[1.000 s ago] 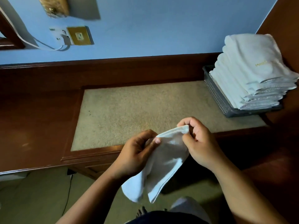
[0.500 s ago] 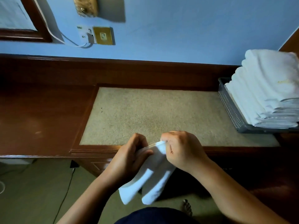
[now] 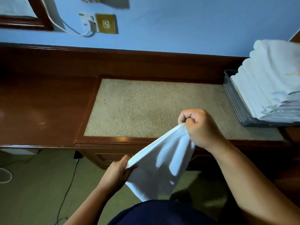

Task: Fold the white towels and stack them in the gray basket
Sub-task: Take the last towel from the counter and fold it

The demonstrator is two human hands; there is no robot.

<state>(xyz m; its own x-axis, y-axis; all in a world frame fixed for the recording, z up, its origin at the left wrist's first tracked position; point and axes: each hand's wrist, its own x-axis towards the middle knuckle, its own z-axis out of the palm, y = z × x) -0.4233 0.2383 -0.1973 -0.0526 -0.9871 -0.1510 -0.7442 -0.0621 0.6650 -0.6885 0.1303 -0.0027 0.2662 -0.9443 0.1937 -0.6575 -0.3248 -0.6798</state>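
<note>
Towel in hand: a soft white cloth towel (image 3: 162, 161) is held in the air at the lower centre of the frame. It is pulled into a taut diagonal from lower left to upper right, and its loose lower part hangs down toward the person's dark blue clothing (image 3: 162, 213).
Left hand: the left hand (image 3: 117, 173) is at the lower centre-left, in front of the desk's front edge. Its grip is clenched on the towel's lower-left end, with the fingers curled round the bunched edge.
Right hand: the right hand (image 3: 199, 127) is right of centre, over the near edge of the beige inset pad. It is balled into a fist and its grip grasps the towel's upper end.
Desk: a glossy reddish-brown wooden desk (image 3: 40, 98) crosses the middle of the frame, with a speckled beige inset pad (image 3: 146, 108) set into its top.
Basket: a gray perforated basket (image 3: 235, 101) stands on the desk at the right edge of the frame, well apart from the held towel.
Stack: a pile of folded white towels (image 3: 272, 82) fills the basket and rises well above its rim. The frame's right edge cuts it off.
Wall: a brass-coloured socket plate (image 3: 106, 23) is on the blue wall at the upper left, with a white cable (image 3: 69, 28) running from beside it.
Floor: olive-green carpet (image 3: 32, 184) fills the lower left, and a thin black cable (image 3: 68, 187) trails across it.
</note>
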